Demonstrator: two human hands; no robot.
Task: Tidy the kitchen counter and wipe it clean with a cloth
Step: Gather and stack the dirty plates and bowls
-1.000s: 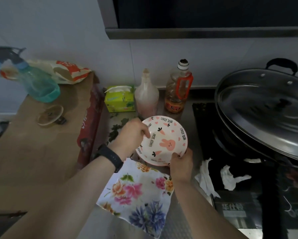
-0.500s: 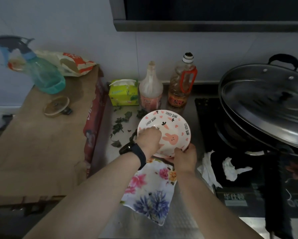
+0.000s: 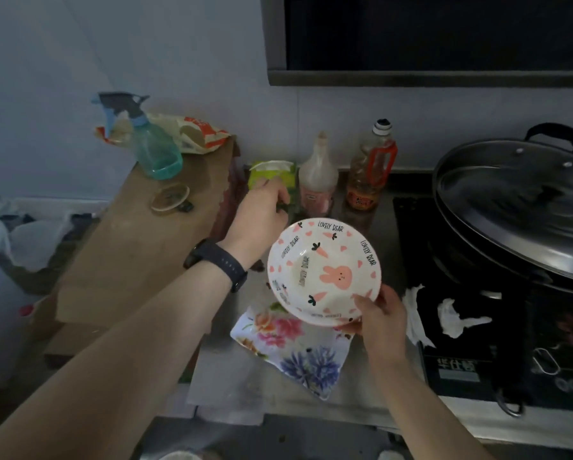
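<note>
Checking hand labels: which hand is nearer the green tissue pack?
Left. The left hand hovers right by the green tissue pack; the right hand holds the white bunny-print bowl, nearer the camera.

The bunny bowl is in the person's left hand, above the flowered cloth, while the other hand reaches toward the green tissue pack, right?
No: the head view shows the right hand holding the bunny bowl above the flowered cloth; the left hand reaches toward the green tissue pack.
</note>
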